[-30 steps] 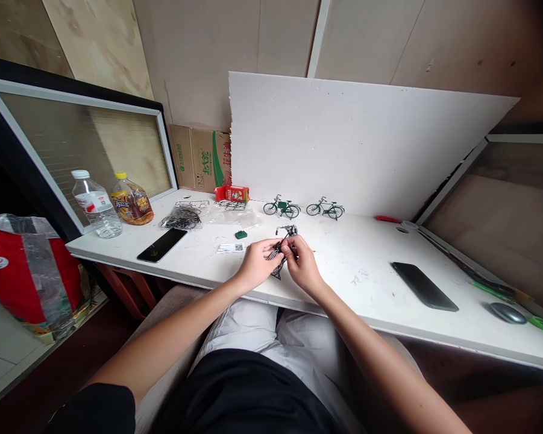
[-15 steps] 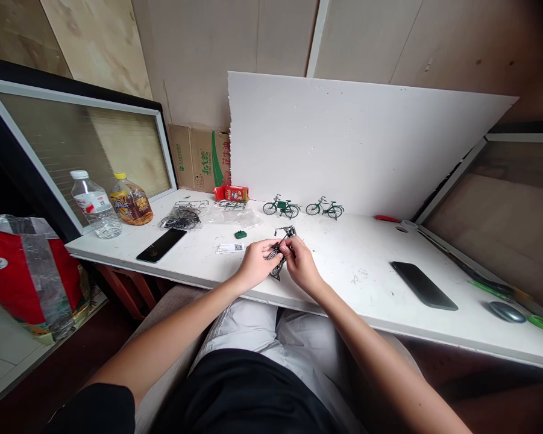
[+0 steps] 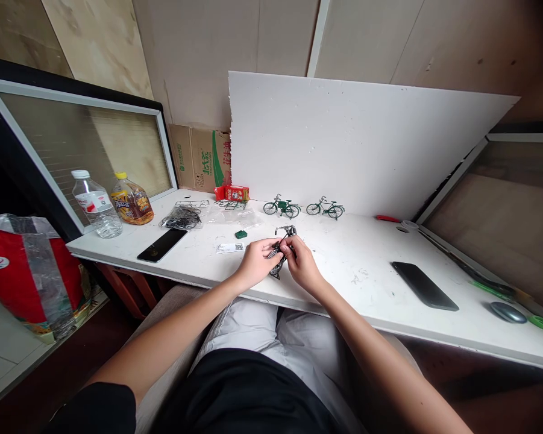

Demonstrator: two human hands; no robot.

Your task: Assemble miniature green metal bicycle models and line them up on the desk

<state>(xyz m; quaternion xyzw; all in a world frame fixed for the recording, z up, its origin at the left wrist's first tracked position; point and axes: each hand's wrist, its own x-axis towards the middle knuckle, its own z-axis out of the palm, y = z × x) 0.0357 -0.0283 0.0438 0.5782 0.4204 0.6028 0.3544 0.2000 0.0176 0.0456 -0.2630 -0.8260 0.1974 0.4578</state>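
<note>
A small black model bicycle point(image 3: 291, 230) is held over the near part of the white table, its handlebar end pointing away from me. My left hand point(image 3: 257, 263) is closed on it from the left. From the right, my right hand point(image 3: 302, 261) pinches at its middle with thumb and finger. Both hands' fingertips meet there and hide much of the frame. A small green case point(image 3: 241, 234) and a white label with a printed code point(image 3: 229, 248) lie just left of and beyond my hands.
Two green model bicycles point(image 3: 282, 208) point(image 3: 325, 208) stand at the back. Left are a phone point(image 3: 161, 245), a bag of black parts point(image 3: 181, 217), a red box point(image 3: 237, 193) and two bottles point(image 3: 97, 205) point(image 3: 131, 200). A dark phone point(image 3: 425, 285) and a mouse point(image 3: 507, 312) lie right.
</note>
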